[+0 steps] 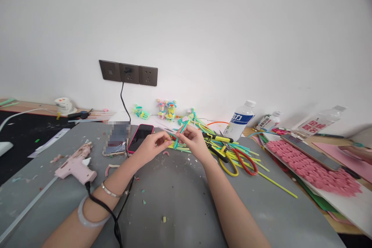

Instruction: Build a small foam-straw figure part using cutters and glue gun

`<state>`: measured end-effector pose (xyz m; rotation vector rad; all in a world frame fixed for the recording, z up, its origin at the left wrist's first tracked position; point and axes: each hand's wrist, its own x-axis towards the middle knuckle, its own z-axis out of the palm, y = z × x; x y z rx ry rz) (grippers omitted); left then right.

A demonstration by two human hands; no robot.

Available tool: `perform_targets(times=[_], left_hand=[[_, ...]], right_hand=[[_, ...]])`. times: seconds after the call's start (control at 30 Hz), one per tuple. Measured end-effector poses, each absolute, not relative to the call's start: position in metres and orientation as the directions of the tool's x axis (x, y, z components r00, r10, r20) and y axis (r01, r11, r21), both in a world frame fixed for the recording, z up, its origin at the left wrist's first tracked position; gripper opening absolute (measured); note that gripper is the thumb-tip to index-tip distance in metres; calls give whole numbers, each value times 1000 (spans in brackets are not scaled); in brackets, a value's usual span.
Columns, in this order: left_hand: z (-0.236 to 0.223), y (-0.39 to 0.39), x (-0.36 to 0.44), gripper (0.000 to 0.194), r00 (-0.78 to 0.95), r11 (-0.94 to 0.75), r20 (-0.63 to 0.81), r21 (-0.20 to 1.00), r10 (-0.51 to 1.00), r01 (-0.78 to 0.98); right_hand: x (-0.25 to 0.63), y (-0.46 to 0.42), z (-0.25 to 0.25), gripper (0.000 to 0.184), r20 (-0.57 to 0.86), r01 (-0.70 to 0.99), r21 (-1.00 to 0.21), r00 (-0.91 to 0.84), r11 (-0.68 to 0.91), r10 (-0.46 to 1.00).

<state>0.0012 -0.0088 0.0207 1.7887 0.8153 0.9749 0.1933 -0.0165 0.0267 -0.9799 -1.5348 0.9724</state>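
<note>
My right hand (194, 143) pinches a thin teal straw-like strip (183, 128) that stands up at a slant between thumb and fingers. Just to its left is my left hand (155, 145), its thumb and fingertips drawn together close to the strip's lower part; whatever they hold is too small to make out. Behind and beside both hands lies a loose pile of yellow, green and teal strips (250, 151). Pliers with black and yellow handles (217, 147) and scissors with red and yellow handles (245, 161) rest on that pile, right of my right hand.
A pink glue gun (76, 168) lies left, its black cord passing by my left forearm. Behind are a pink-edged phone (141, 137), small strip figures (167, 110) and a bottle (240, 120). Rightward, pink braided material (308, 166) carries another phone (310, 151); another person's hand (357, 153) shows.
</note>
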Motion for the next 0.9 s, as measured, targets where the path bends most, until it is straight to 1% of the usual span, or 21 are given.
perform_targets(times=[0.1,0.23,0.37,0.57,0.67,0.8,0.9], left_hand=[[23,-12,3,16,492,-331,261,942,831,59],[24,-14,4,17,509,-308,246,950,825,40],[20,-13,4,19,507,-267,244,963,827,-29],[17,-13,5,20,532,-230,228,971,815,-63],[19,-13,6,21,496,-202,232,973,837,-114],[20,-12,5,23,398,-231,264,964,879,-128],[20,-12,6,27,354,-191,239,968,904,-164]], right_hand=[[195,-13,23,38,316,79,-942,-134,327,939],[196,-9,20,36,280,14,-958,-162,286,946],[196,-8,19,40,220,-33,-976,-155,217,963],[195,-7,16,45,168,-39,-986,-168,164,971],[195,-7,17,44,139,-44,-990,-156,133,978],[196,-8,19,45,69,-40,-997,-133,64,989],[197,-8,19,46,26,-68,-998,-132,17,991]])
